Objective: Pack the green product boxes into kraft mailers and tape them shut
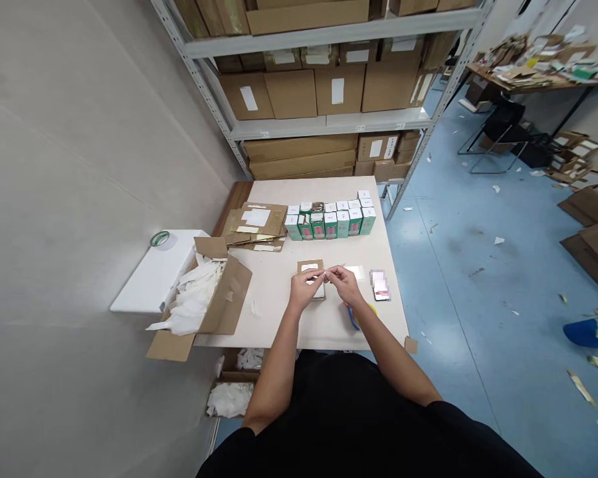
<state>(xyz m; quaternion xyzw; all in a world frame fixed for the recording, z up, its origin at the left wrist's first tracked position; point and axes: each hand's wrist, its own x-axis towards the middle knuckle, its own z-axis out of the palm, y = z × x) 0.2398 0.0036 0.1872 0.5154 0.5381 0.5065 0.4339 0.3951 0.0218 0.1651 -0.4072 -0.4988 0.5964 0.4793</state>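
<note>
Fingertips meeting over a small brown box

We note a metal shelf rack (349,124) loaded with cartons behind the pale tabletop (274,318). At the tabletop's left edge, an open carton (234,299), tilted, spills white wrapping (197,295). Toward the far edge, green-and-white boxes (331,227) stand close together in rough rows; flat brown packets (259,218) lie piled just to their left. Our left hand (303,291) and right hand (346,285) meet near the middle, fingers drawn narrow, tips together; we cannot tell whether anything is pinched between them. The small brown box (311,265) lies on the tabletop beneath the left fingers, partly covered; contact is unclear. Right of the right hand we log a phone-like rectangle (380,285), blurred. A blue-and-yellow object (353,318) shows partly behind the right forearm.
</note>
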